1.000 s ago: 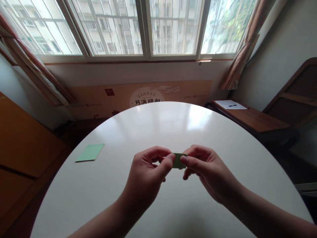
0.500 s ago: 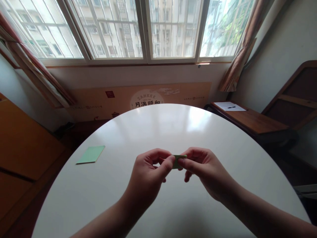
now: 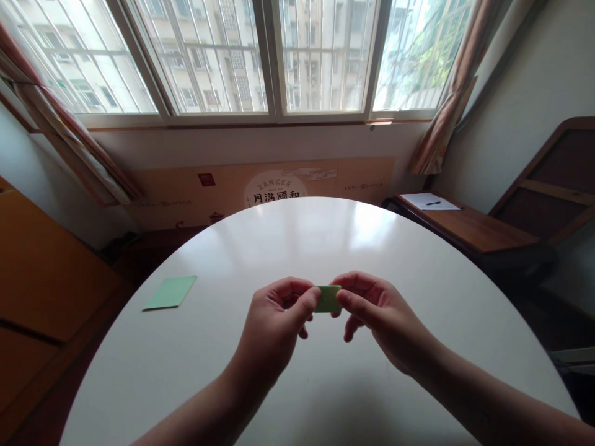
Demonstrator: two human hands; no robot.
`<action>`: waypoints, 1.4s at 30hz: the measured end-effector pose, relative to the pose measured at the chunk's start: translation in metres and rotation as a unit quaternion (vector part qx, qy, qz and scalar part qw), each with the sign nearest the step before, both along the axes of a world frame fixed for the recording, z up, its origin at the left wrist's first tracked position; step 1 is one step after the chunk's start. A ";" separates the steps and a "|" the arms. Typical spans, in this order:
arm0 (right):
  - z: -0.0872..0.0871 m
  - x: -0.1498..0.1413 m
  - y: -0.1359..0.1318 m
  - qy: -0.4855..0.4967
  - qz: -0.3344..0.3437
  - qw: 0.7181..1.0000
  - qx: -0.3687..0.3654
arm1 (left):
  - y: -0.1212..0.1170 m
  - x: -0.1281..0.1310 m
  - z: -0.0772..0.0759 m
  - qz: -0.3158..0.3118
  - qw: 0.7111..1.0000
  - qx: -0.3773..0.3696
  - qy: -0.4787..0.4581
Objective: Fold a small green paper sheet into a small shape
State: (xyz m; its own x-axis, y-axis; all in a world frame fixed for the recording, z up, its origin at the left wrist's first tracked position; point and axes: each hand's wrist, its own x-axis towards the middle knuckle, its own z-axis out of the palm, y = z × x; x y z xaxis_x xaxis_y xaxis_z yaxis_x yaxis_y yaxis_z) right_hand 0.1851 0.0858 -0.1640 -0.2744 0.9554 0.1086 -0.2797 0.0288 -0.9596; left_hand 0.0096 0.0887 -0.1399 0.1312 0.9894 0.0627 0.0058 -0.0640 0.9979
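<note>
A small folded piece of green paper (image 3: pixel 327 299) is held above the round white table (image 3: pixel 325 248), pinched from both sides. My left hand (image 3: pixel 274 325) grips its left end between thumb and forefinger. My right hand (image 3: pixel 379 319) grips its right end the same way, fingers curled. Only a short green strip shows between the fingertips. A flat light-green sheet (image 3: pixel 170 292) lies on the table at the left, well away from both hands.
The table's edge curves round on all sides. A dark wooden side table (image 3: pixel 469 226) at the right carries a white sheet with a pen (image 3: pixel 430 202). A printed cardboard panel (image 3: pixel 274 186) leans under the window. Orange-brown furniture (image 3: pixel 41 279) stands at the left.
Both hands have drawn slightly closer together and a little left, so less green paper shows between them. The view has tilted slightly.
</note>
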 end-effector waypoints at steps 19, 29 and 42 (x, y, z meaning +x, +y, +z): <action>0.001 0.000 0.000 -0.082 0.013 0.996 -0.023 | 0.002 0.001 0.000 0.014 1.000 -0.003 0.008; -0.002 0.001 0.001 -0.119 0.020 0.992 -0.024 | 0.002 0.002 -0.001 0.025 1.000 -0.007 -0.009; 0.002 0.003 0.006 -0.004 -0.061 0.998 -0.015 | 0.006 0.002 -0.007 -0.083 0.994 -0.061 0.025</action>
